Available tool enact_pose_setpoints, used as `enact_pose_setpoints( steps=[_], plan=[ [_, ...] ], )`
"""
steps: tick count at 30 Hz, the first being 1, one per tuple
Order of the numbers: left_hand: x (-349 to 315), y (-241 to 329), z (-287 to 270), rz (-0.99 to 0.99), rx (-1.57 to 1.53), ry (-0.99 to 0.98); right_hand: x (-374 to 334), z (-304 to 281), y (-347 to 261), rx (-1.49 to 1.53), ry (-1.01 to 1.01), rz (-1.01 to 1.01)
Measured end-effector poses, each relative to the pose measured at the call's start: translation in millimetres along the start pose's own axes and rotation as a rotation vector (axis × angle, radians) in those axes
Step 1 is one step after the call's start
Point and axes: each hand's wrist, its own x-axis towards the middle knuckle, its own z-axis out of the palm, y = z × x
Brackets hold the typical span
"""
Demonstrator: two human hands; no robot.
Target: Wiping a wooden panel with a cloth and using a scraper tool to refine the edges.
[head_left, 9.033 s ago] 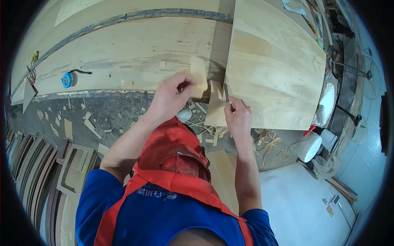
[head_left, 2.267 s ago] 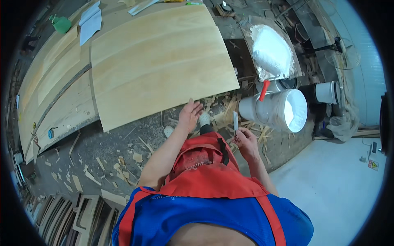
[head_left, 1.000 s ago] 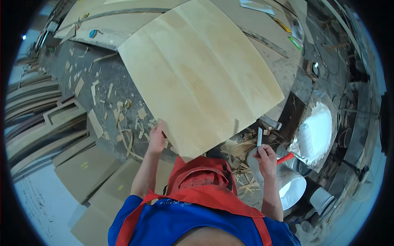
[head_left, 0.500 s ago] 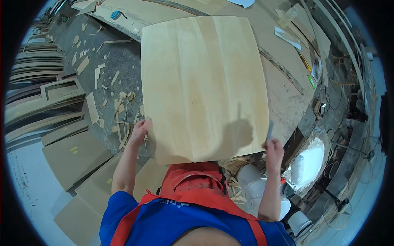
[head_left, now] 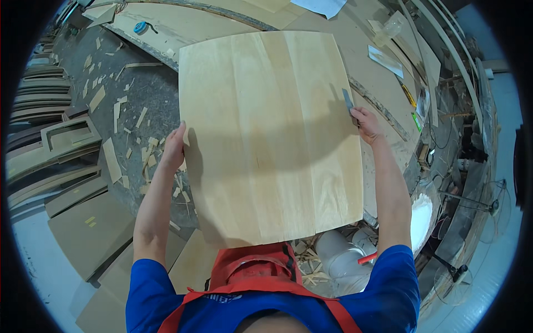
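Observation:
A large pale wooden panel (head_left: 272, 133), with joined strips of differing grain, lies in front of me, its near edge overhanging the workbench (head_left: 383, 152) toward my red apron. Along its left edge my left hand (head_left: 174, 147) is closed on the rim, thumb uppermost and fingers partly hidden. At the right edge, my right hand (head_left: 367, 124) is closed around a thin, flat grey blade-like tool (head_left: 347, 100). The tool's tip points away from me over the panel, and that hand is against the panel's edge. My arms cast a broad shadow across the wood.
A blue tape measure (head_left: 141, 27) rests on the bench at far left. A yellow utility knife (head_left: 408, 94) lies at far right. Wood scraps (head_left: 116, 115) litter the floor beside stacked panels (head_left: 78, 143). White buckets (head_left: 336, 256) stand below the panel's near right corner.
Both hands have moved away from me along the panel's sides, the right one farther, from the near corner. The panel's near edge now sits closer to me in view.

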Motion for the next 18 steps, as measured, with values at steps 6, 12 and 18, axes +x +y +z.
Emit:
enact_pose_setpoints(
  steps=[6,12,18],
  plan=[
    [13,-4,-15,0.056,0.025,-0.061,-23,-6,-1,0.007,0.009,0.041],
    [46,26,25,0.043,0.079,-0.06,-57,-30,16,0.183,0.05,0.041],
    [122,80,50,0.006,0.101,0.07,-56,-29,35,0.255,0.074,0.038]
  ],
)
